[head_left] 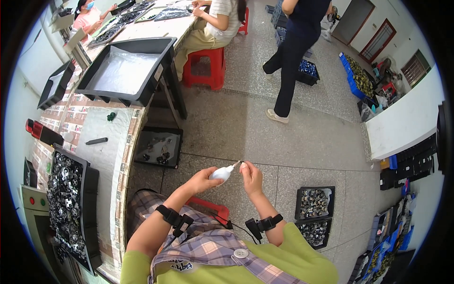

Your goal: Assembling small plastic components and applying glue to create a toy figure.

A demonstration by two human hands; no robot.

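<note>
My left hand is closed around a small white squeeze bottle with a thin nozzle, tilted up and to the right. Opposite it, my right hand pinches a tiny dark piece between thumb and finger, too small to name. The nozzle tip is at or very close to that piece; whether they touch I cannot tell. Both hands are raised over the floor, right of the workbench.
On the bench are a deep black tray of small metal-and-black parts, a black pen-like stick, a green lump and a plastic-lined tray. Part-filled trays stand on the floor at right. A person is walking ahead.
</note>
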